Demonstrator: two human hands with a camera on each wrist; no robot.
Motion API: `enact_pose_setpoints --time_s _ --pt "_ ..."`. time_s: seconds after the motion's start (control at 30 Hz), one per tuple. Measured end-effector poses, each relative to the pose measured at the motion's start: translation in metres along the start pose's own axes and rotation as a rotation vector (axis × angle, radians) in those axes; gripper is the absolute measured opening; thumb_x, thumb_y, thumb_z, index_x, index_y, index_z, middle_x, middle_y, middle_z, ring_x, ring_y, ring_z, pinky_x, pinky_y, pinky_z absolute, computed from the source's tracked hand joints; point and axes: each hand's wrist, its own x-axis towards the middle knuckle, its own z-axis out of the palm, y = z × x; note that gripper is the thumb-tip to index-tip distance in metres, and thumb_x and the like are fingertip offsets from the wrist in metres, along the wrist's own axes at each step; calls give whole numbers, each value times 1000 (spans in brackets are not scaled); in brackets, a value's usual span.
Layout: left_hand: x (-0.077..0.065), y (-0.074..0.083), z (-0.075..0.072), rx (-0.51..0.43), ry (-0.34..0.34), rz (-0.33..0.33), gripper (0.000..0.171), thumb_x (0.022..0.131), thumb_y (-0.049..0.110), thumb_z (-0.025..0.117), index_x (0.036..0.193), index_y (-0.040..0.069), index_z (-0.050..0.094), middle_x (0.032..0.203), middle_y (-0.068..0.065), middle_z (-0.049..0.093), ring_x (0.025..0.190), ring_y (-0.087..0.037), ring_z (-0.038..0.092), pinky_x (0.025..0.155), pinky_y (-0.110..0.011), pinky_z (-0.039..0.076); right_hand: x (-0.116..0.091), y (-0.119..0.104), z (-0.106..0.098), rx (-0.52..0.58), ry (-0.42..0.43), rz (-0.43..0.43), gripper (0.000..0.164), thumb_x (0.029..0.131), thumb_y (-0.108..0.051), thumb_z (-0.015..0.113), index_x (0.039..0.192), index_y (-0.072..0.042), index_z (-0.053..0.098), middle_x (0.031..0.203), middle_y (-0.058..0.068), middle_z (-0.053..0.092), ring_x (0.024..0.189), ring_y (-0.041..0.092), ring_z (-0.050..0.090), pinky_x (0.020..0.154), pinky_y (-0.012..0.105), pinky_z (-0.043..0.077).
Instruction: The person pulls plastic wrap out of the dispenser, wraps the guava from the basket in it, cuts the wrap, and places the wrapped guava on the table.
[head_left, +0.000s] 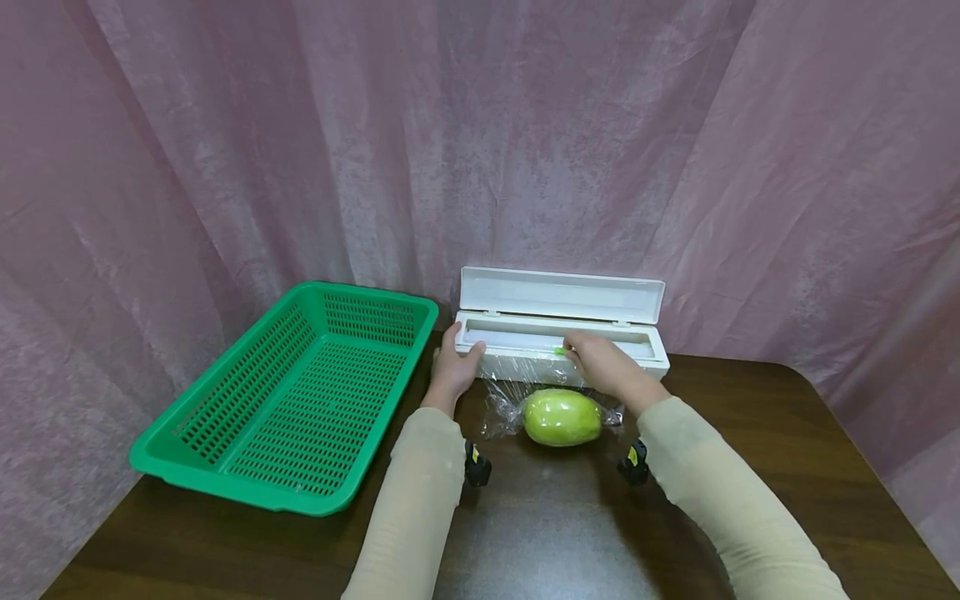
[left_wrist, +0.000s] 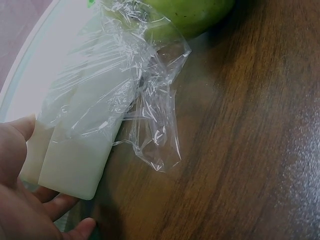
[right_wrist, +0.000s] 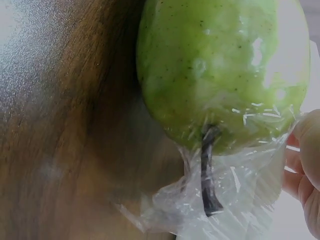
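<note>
A white cling film dispenser box (head_left: 498, 367) stands with its lid (head_left: 558, 293) up. My left hand (head_left: 453, 367) grips its left end, thumb on top and fingers round the side, as the left wrist view shows. The fingers of my right hand (head_left: 606, 363) are curled at a small green slide cutter (head_left: 559, 351) on the box's front edge. In front of the box lies a green oval fruit (head_left: 562, 417) with a dark stem (right_wrist: 207, 172), wrapped in clear cling film (left_wrist: 155, 115). The film runs from the box to the fruit and bunches at both its ends.
To the left stands a large green plastic basket (head_left: 386, 417) with slotted walls. The brown wooden table (head_left: 547, 525) bears everything. A pink curtain (head_left: 525, 133) hangs right behind the box.
</note>
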Motion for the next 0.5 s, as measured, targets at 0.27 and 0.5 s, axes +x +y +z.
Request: enact_pose_setpoints --time_s 0.27,0.5 --pt "-1 1 0 -5 17 3 64 93 41 55 148 31 25 156 -22 14 143 -40 16 114 -52 23 -3 -1 12 122 107 119 29 95 -25 57 110 -1 59 105 16 65 94 30 63 82 46 51" --pt "-3 2 1 -14 15 9 63 94 40 54 149 30 25 155 -22 14 143 -40 17 113 -53 25 -1 -12 20 175 216 283 38 92 -36 60 100 1 60 98 17 63 80 26 60 74 43 50"
